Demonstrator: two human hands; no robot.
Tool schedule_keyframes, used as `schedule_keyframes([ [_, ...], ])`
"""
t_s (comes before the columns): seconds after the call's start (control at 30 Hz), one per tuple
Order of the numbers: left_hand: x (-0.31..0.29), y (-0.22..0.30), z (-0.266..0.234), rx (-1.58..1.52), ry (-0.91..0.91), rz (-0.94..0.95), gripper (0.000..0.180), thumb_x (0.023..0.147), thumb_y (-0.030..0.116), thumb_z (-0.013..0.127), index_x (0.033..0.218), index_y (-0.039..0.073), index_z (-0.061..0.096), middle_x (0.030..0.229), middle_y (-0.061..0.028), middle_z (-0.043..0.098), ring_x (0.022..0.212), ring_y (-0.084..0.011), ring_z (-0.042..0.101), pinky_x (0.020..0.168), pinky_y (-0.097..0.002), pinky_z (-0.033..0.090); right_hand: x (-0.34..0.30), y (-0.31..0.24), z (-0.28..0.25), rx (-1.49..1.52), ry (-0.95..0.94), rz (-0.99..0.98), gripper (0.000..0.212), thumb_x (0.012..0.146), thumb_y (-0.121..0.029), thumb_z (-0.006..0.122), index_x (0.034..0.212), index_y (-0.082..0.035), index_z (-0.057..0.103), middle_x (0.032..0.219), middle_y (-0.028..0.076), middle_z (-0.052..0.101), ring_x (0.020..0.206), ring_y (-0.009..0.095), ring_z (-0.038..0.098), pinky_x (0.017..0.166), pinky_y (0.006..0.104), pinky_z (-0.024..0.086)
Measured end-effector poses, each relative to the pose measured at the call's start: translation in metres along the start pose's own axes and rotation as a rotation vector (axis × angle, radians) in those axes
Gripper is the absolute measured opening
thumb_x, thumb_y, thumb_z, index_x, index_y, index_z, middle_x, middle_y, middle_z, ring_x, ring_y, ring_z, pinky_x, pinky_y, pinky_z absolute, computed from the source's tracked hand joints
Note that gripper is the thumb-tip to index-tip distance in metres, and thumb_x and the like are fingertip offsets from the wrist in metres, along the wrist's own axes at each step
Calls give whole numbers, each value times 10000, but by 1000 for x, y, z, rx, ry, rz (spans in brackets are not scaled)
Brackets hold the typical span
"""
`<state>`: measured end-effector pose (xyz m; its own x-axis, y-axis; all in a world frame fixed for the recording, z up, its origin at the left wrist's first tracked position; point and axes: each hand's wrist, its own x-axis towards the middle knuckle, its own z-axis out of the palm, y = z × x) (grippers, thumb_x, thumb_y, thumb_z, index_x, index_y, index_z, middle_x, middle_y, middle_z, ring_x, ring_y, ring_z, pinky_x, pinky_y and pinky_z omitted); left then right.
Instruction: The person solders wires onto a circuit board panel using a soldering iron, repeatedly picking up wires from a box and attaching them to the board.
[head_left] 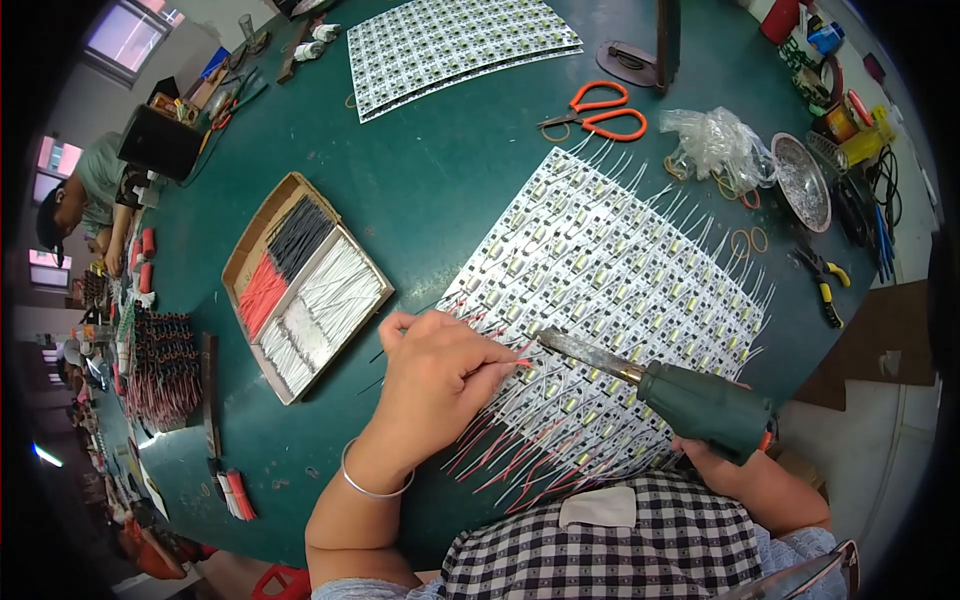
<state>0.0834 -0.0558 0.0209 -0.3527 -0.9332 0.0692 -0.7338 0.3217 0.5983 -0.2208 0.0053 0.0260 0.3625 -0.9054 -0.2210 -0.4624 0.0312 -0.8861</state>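
hands: two. left hand [440, 375] pinching one red wire [515, 363] against one white circuit panel [610, 290] mid-table; right hand [715, 462] wrapped round one green soldering iron [690, 398], tip at the wire. beside: one cardboard tray [305, 282], one pair of orange scissors [597, 112].

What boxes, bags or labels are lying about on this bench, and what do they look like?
Cardboard tray: left of centre, shallow, brown, holding black, red and white wire pieces.
Plastic bag: upper right, clear, crumpled.
Colourful containers: top right corner, too small to describe.
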Motion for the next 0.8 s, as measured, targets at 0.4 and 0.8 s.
schedule_keyframes([
  [0.4, -3, -2, -1, 4, -5, -19, 90, 738, 147, 701, 821, 176, 725, 669, 42, 556, 733, -128, 475, 783, -322, 247, 1, 3, 2, -44, -37, 30, 293, 719, -105, 690, 1004, -53, 646, 997, 114, 659, 953, 290, 629, 884, 401, 457],
  [0.8, 0, -3, -3, -6, -26, -24, 83, 744, 158, 697, 821, 176, 724, 661, 40, 553, 727, -123, 474, 789, -322, 246, 7, 1, 1, -249, 10, -220, 272, 734, -114, 695, 993, -50, 642, 979, 116, 658, 920, 289, 638, 849, 397, 476],
])
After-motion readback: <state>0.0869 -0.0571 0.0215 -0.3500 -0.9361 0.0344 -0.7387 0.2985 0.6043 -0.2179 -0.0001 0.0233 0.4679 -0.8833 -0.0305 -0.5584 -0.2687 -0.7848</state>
